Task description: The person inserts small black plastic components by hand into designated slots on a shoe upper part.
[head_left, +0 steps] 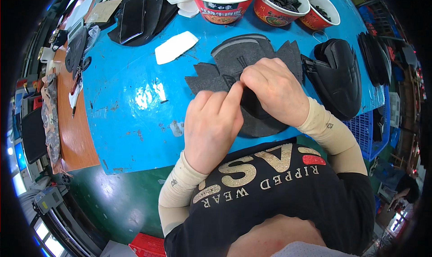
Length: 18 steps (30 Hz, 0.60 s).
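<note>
On the blue table, a stack of black cut pieces (225,54), shaped like shoe-upper parts with jagged side tabs, lies in front of me. My left hand (211,124) is closed over its near left side, with index finger and thumb drawn together. Against it, my right hand (279,92) is closed too, and the fingertips of both meet above the middle of the pieces. Whatever they pinch is hidden or too small to name. Under my hands, a rounded black part (263,122) curves toward the table's near edge.
Two red paper tubs (276,17) (320,14) hold small black scraps, beside a larger tub (223,9). Black shaped pieces (337,77) are piled at the right, above a blue crate (366,133). A white sheet (175,47) and a phone (133,18) lie left.
</note>
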Available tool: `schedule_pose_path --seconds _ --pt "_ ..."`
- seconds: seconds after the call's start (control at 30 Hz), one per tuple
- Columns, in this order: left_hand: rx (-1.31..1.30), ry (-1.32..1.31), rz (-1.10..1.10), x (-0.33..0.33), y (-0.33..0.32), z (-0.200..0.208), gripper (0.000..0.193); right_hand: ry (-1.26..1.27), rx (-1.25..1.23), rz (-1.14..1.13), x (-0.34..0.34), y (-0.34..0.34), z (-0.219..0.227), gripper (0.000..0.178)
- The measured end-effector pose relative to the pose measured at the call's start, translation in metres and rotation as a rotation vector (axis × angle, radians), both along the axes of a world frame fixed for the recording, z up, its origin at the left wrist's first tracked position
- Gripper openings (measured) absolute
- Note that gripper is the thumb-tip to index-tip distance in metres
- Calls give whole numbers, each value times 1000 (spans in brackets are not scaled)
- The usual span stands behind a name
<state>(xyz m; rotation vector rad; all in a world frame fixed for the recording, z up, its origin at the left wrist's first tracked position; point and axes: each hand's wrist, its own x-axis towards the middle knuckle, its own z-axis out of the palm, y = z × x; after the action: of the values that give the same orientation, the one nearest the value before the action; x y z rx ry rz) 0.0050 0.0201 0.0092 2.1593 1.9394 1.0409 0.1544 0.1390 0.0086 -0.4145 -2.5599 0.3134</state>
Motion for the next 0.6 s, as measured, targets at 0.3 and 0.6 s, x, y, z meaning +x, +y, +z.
schedule_pose_path --seconds 0.3,0.6 --pt "-54 166 -29 2 8 2 34 146 61 -201 23 0 -2 15" --pt "-86 201 -15 4 8 2 34 -48 196 -195 14 -12 -2 25"
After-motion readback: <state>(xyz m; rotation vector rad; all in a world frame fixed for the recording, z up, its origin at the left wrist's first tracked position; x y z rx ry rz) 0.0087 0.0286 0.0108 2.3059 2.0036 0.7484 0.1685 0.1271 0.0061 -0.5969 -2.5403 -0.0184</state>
